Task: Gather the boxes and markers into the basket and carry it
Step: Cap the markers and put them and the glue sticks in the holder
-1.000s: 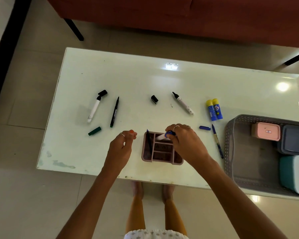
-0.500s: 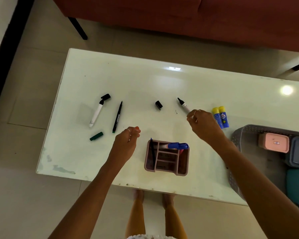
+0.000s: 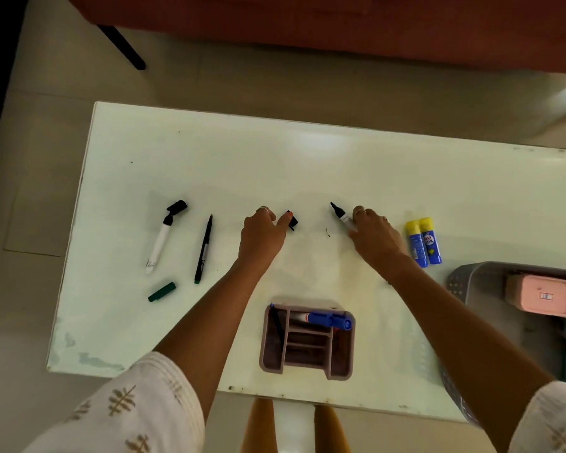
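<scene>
From the head camera, a pale green table [image 3: 209,165] fills most of the view. The left hand [image 3: 262,233] reaches to the middle of the table, and its thumb and finger pinch a small black cap [image 3: 293,220]. The right hand [image 3: 373,235] lies on the body of an open black marker [image 3: 338,213], fingers bent over it, and the marker's black tip sticks out past the fingers. Two glue sticks [image 3: 424,241] with yellow tops lie just beside the right hand. To the left lie a white marker [image 3: 160,243] with its black cap half off, a thin black pen [image 3: 203,249] and a green cap [image 3: 161,291], well apart from both hands. Near the table's front edge sits a pink holder [image 3: 340,364] with a blue marker [image 3: 327,319] lying across its top. The grey basket [image 3: 458,282] sits at the right edge with a pink box [image 3: 539,295] inside it. Both arms cross over the table in front of the holder.
</scene>
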